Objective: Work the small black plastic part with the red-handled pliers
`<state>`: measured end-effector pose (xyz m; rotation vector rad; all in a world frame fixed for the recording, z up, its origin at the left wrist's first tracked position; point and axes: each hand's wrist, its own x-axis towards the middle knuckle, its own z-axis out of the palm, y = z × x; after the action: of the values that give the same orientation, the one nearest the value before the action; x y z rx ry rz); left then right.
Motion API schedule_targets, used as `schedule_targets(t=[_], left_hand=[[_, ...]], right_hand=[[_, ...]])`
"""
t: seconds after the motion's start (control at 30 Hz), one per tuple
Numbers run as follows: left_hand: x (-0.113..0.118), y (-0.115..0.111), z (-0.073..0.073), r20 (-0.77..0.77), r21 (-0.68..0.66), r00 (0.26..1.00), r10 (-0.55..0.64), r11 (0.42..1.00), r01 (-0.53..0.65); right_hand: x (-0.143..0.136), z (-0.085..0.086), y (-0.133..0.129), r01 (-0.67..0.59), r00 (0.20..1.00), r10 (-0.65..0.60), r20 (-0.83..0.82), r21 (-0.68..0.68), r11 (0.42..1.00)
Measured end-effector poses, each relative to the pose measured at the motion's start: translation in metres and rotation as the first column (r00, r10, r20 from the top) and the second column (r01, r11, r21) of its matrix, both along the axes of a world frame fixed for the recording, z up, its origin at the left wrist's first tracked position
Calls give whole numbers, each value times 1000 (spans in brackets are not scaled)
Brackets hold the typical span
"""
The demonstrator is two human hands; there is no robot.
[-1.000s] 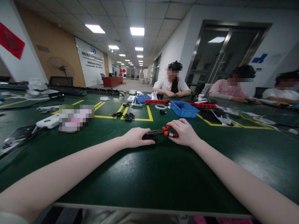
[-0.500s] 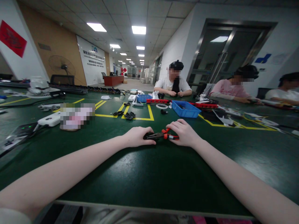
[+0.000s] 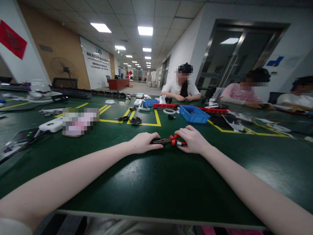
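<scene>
In the middle of the view my right hand is closed around the red-and-black handles of a pair of long-nose pliers. The jaws point left, into the gap between the thumb and fingers of my left hand. That hand is closed in a pinch on a small black part at the plier tips. Most of this part is hidden by the fingers, and whether the jaws bite on it cannot be made out. Both hands are low over the green table.
Beyond my hands lie black plastic pieces, a white ring and a blue bin. At left are a white power strip and a blurred pink item. A co-worker sits opposite; others sit at right.
</scene>
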<state>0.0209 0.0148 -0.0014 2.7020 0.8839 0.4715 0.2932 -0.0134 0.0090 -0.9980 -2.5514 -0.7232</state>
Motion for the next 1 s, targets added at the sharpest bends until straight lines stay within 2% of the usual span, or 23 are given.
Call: schedule_targets(t=[0.57,1.0], left_hand=[[-1,3,-3,100,-65,995,-18,998,25],[0,-2,0,43,-19,999,-34,999,35]], right_hand=[[0,-1,1,25,999,-28,-27,-94,995],[0,1,1,19,1000,-21,-18,-101,995]])
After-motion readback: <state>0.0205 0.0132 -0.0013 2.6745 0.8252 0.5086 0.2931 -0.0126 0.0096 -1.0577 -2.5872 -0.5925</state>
